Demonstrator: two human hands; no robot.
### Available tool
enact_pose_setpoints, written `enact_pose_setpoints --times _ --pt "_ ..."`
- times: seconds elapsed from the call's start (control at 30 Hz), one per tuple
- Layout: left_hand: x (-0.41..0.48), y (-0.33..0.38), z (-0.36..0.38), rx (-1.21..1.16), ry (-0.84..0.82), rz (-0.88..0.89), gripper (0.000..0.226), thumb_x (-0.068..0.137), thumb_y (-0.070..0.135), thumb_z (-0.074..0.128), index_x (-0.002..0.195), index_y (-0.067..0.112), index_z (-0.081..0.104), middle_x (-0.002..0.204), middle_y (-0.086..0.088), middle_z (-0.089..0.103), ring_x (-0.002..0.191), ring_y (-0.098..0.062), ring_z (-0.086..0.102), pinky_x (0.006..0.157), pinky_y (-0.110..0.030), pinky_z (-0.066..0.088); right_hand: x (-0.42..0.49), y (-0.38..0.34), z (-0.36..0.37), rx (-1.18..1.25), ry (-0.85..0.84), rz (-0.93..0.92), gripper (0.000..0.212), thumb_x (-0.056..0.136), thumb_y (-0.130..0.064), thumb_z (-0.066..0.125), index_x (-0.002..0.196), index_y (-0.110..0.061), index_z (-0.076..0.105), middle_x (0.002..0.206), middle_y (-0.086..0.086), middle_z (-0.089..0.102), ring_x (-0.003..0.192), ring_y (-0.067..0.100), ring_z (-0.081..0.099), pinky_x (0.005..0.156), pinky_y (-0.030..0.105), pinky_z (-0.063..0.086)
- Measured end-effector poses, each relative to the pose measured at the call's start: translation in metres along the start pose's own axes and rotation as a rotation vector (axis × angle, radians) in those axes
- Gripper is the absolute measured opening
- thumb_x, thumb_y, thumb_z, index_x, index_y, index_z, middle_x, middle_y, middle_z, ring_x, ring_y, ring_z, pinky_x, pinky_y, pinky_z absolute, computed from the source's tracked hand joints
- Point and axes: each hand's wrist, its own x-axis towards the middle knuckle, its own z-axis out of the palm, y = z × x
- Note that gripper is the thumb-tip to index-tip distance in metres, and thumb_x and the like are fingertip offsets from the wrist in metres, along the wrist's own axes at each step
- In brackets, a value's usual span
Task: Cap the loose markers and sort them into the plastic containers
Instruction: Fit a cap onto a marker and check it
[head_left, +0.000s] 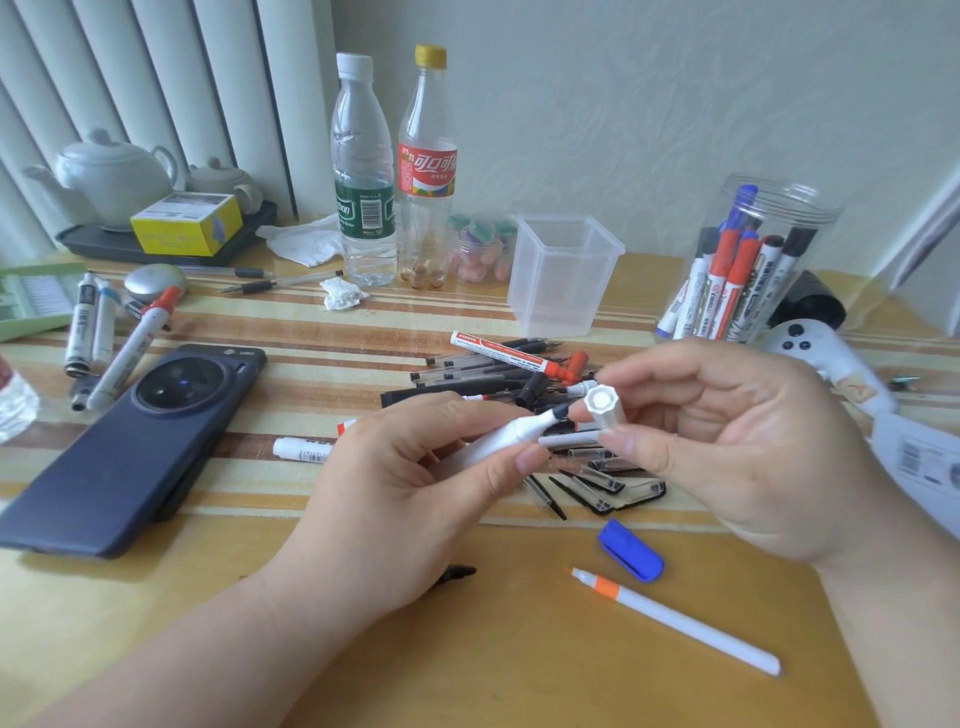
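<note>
Bare all the way to the fingertips: left hand (415, 483) at near left, right hand (727, 441) at near right. Short, neatly rounded nails (531, 460), plain and unpainted. Faint creases at the finger joints and wrists. Uncovered right down to the near edge.

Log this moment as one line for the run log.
step: capping | left hand: holds uncapped white marker | right hand: holds white cap, not yet on tip | round jar: partly filled
</note>
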Motion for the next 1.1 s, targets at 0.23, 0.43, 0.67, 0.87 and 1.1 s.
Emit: enact_pose_setpoints --times 0.23,0.43,0.67,0.87,1.1 --pt "0.0 -0.002 0.0 0.017 -0.012 0.008 0.02 0.086 0.044 0.073 0.105 0.038 0.076 0.09 0.007 0.075 0.086 -0.021 0.07 0.071 -0.039 0.053 0.001 -0.002 0.005 0.139 0.074 -0.035 0.028 0.082 -0.003 0.067 0.108 0.002 0.06 0.099 0.02 0.076 0.093 0.038 0.074 0.084 0.044 0.061" --pt "0.0 -0.001 0.0 0.026 -0.002 0.003 0.019 0.085 0.042 0.074 0.102 0.037 0.078 0.088 0.007 0.075 0.085 -0.02 0.069 0.068 -0.036 0.051 0.004 -0.005 0.012 0.241 0.032 0.002 0.025 0.08 -0.014 0.067 0.099 -0.001 0.057 0.105 0.022 0.075 0.095 0.036 0.072 0.082 0.039 0.06" --pt "0.0 0.0 0.001 0.015 -0.033 0.01 0.016 0.085 0.037 0.077 0.101 0.037 0.079 0.092 0.013 0.075 0.091 -0.014 0.07 0.074 -0.026 0.052 0.003 0.005 0.025 0.221 -0.045 -0.002 0.014 0.082 -0.009 0.072 0.095 -0.007 0.067 0.103 0.018 0.075 0.087 0.034 0.075 0.08 0.038 0.06" --pt "0.0 -0.003 0.002 0.075 -0.067 0.001 0.018 0.087 0.039 0.077 0.104 0.038 0.078 0.09 0.009 0.073 0.088 -0.019 0.068 0.071 -0.037 0.05 0.003 0.004 0.018 0.059 0.011 0.028 0.024 0.072 -0.03 0.086 0.085 -0.014 0.074 0.08 0.012 0.071 0.068 0.018 0.065 0.063 0.026 0.053" --pt "0.0 -0.002 0.002 0.117 -0.132 0.043 0.017 0.091 0.041 0.07 0.106 0.037 0.077 0.09 0.008 0.072 0.087 -0.019 0.067 0.069 -0.036 0.051 0.001 0.001 0.012 0.06 -0.046 0.084 0.022 0.066 -0.014 0.081 0.084 -0.005 0.073 0.073 0.011 0.074 0.059 0.021 0.066 0.057 0.027 0.054"
